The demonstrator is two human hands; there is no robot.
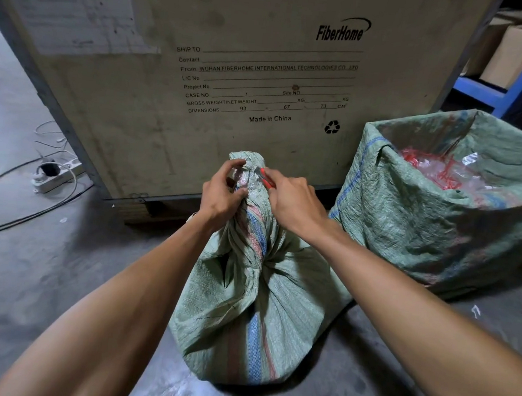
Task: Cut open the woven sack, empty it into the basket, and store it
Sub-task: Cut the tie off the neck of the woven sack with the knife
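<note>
Both hands work at the tied neck of the woven sack [254, 298] on the floor: left hand [222, 194] grips the bunched top, right hand [293, 205] holds a red cutter [266, 179] there. The blade points toward the left fingers [237, 165]; one slip may cut them. The basket [461, 202] waits just right.

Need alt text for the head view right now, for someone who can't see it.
Left hand grips the tied neck of a green woven sack while the right hand works a red cutter at it. An open lined basket stands right.
</note>
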